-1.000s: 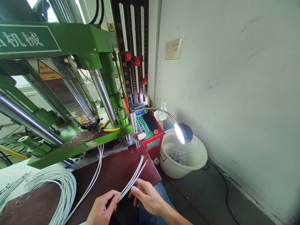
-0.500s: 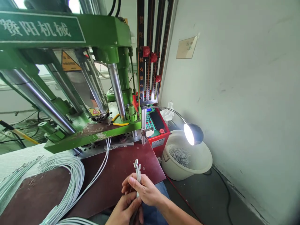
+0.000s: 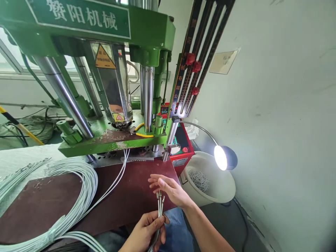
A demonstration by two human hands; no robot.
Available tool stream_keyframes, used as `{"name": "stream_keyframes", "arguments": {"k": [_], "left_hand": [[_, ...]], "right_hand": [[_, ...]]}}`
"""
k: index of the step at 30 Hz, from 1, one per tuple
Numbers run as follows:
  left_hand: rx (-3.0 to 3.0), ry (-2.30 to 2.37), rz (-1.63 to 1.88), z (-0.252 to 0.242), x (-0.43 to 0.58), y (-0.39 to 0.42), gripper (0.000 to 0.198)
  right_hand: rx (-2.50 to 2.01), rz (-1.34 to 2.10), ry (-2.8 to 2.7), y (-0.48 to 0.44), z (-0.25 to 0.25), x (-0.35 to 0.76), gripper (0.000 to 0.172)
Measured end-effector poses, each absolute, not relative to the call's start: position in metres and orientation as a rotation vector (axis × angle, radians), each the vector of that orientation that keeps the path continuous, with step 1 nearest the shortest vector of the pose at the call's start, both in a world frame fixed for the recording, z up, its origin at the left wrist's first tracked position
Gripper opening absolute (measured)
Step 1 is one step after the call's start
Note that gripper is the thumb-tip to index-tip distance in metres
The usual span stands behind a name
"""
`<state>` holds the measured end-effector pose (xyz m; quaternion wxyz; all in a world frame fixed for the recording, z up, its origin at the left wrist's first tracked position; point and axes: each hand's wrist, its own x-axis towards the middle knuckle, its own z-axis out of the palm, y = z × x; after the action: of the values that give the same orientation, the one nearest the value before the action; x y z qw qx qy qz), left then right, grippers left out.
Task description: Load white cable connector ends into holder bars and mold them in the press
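Several thin white cables (image 3: 160,208) with metal terminals at their tips point upward from my left hand (image 3: 149,229), whose thumb and fingers are wrapped round them below the ends. Just above the tips is my right hand (image 3: 172,189), fingers stretched out and apart, holding nothing. More white cables (image 3: 118,182) run over the brown board (image 3: 141,178) from beneath the green press (image 3: 112,145). A tied coil of white cable (image 3: 88,196) lies on the left.
Yellow-handled pliers (image 3: 144,134) rest on the press bed. Right of the board are a red control box (image 3: 181,161), a lit gooseneck lamp (image 3: 221,158) and a white tub (image 3: 223,182) containing small grey-white pieces. A wall (image 3: 283,122) bounds the right side.
My right hand has let go of the cable bundle, risen and opened above its tips. My left hand still grips the cables. The camera view has shifted, moving the press rightward in the picture.
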<state>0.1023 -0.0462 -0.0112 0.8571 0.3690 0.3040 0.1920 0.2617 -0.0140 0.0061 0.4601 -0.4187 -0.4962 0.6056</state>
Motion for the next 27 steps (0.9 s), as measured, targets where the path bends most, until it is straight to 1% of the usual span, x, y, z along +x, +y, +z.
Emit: {"name": "stream_keyframes", "arguments": {"k": [4, 5, 7, 9, 10, 12, 14, 19, 24, 26, 27], "left_hand": [[0.708, 0.696, 0.572, -0.015, 0.104, -0.041, 0.037], [0.684, 0.711, 0.614, -0.014, 0.104, -0.039, 0.035], [0.633, 0.732, 0.682, -0.010, 0.101, -0.032, 0.032], [0.613, 0.747, 0.720, -0.004, 0.096, -0.026, 0.033], [0.620, 0.757, 0.734, -0.001, 0.093, -0.024, 0.033], [0.641, 0.778, 0.761, 0.005, 0.087, -0.021, 0.034], [0.665, 0.795, 0.783, 0.009, 0.083, -0.021, 0.037], [0.789, 0.834, 0.813, 0.012, 0.082, -0.024, 0.039], [0.934, 0.905, 0.867, 0.012, 0.085, -0.026, 0.038], [0.938, 0.907, 0.855, 0.012, 0.086, -0.026, 0.038], [0.930, 0.901, 0.844, 0.012, 0.088, -0.026, 0.039]], "right_hand": [[-0.943, 1.604, -1.971, 0.004, 0.026, 0.264, 0.057], [-0.948, 1.573, -2.081, 0.012, 0.029, 0.261, 0.056], [-1.139, 1.299, -2.164, 0.036, 0.030, 0.253, 0.050], [-1.477, 0.823, -2.145, 0.064, 0.025, 0.242, 0.040], [-1.603, 0.675, -2.114, 0.078, 0.020, 0.236, 0.035], [-1.767, 0.505, -2.074, 0.101, 0.009, 0.223, 0.031], [-1.854, 0.435, -2.057, 0.117, -0.001, 0.212, 0.029], [-1.936, 0.359, -2.036, 0.123, -0.013, 0.199, 0.020], [-1.923, 0.455, -1.913, 0.084, -0.019, 0.217, 0.014], [-1.909, 0.538, -1.843, 0.055, -0.021, 0.232, 0.016], [-1.883, 0.607, -1.812, 0.040, -0.021, 0.241, 0.020]]}}
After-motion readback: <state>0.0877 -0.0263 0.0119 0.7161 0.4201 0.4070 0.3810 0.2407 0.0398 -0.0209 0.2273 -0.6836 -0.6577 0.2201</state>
